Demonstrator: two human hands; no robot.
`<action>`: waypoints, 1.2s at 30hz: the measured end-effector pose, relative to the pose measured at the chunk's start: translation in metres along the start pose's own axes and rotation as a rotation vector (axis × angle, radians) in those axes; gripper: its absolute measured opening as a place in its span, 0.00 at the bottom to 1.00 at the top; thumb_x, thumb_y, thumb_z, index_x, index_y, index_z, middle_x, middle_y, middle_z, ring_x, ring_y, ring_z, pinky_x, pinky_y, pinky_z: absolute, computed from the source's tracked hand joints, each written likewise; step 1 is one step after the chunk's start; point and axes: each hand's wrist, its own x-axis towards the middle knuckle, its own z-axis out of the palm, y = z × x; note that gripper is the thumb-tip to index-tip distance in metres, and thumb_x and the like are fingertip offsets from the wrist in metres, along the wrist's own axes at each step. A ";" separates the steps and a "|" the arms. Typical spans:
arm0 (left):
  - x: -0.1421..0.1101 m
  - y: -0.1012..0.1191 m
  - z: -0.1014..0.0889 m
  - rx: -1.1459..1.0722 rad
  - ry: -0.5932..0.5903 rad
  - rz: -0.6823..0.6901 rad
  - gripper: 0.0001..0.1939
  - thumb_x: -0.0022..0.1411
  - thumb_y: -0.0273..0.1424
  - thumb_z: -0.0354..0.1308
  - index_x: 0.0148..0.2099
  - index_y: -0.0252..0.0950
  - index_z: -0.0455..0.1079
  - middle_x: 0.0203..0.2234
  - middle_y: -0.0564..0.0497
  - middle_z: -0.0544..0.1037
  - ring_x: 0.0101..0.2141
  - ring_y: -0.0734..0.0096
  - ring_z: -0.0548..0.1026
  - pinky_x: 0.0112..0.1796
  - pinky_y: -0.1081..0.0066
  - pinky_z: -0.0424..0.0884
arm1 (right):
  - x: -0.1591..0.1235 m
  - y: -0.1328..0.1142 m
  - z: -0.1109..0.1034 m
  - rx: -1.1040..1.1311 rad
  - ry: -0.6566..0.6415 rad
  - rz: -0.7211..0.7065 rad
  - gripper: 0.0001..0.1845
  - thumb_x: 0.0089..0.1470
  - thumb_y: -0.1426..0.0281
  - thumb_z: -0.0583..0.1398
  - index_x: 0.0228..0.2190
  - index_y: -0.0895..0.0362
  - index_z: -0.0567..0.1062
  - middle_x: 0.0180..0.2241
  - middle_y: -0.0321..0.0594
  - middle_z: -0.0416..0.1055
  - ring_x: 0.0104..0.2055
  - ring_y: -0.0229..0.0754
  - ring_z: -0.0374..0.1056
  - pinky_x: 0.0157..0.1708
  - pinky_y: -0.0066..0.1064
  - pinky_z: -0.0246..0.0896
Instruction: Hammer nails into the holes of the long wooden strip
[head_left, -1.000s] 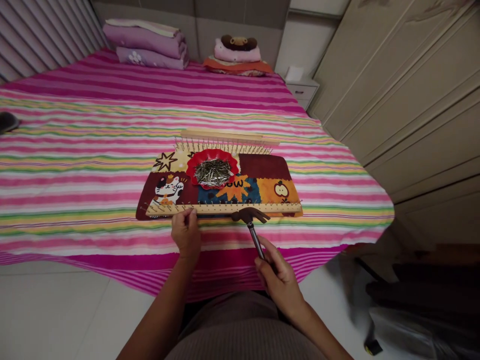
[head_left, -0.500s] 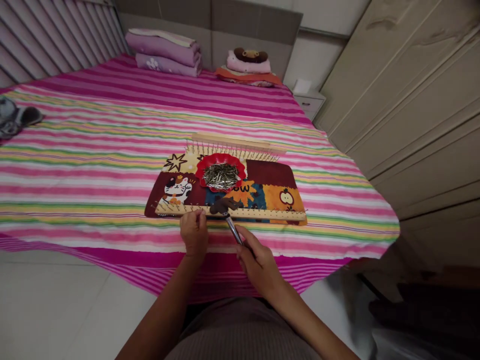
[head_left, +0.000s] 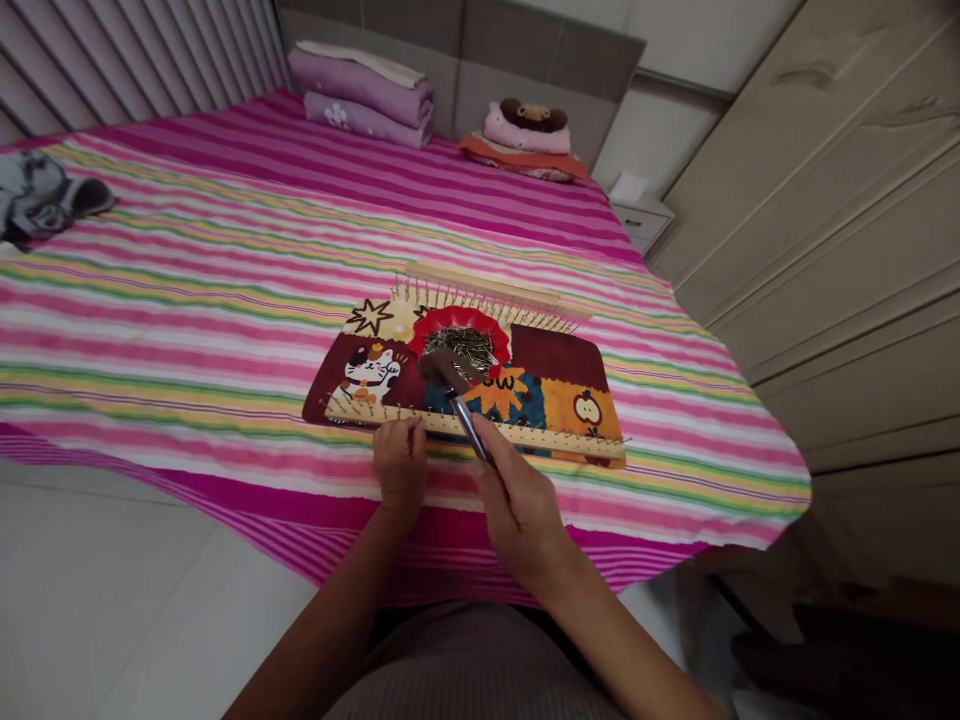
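Wooden strip (head_left: 555, 438) just ahead of left hand (head_left: 400, 468); hammer (head_left: 464, 417) in right hand (head_left: 523, 505).

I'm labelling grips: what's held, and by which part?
The right hand grips the hammer by its handle. The left hand is at the near wooden strip; its hold cannot be told.

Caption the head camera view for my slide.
Right hand holds a hammer; left hand at a nail-studded wooden strip's near edge.
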 end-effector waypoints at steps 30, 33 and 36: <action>-0.017 0.004 -0.041 0.001 -0.099 0.207 0.06 0.62 0.30 0.52 0.39 0.38 0.70 0.31 0.48 0.75 0.36 0.66 0.73 0.41 0.66 0.68 | -0.076 0.036 -0.055 0.657 0.731 0.752 0.37 0.46 0.61 0.65 0.58 0.46 0.63 0.22 0.26 0.62 0.17 0.29 0.55 0.12 0.19 0.48; -0.011 0.016 -0.030 0.002 -0.135 0.381 0.07 0.62 0.29 0.53 0.41 0.38 0.71 0.35 0.46 0.77 0.40 0.64 0.73 0.45 0.65 0.67 | -0.076 0.047 -0.070 0.710 0.848 0.702 0.39 0.45 0.65 0.65 0.58 0.44 0.61 0.22 0.24 0.62 0.16 0.28 0.54 0.12 0.18 0.47; -0.005 0.032 -0.015 -0.014 -0.238 0.505 0.09 0.63 0.28 0.52 0.43 0.38 0.72 0.37 0.45 0.78 0.42 0.64 0.73 0.47 0.64 0.66 | -0.080 0.055 -0.079 0.703 0.905 0.709 0.39 0.44 0.66 0.64 0.58 0.45 0.60 0.22 0.24 0.62 0.16 0.28 0.54 0.12 0.18 0.47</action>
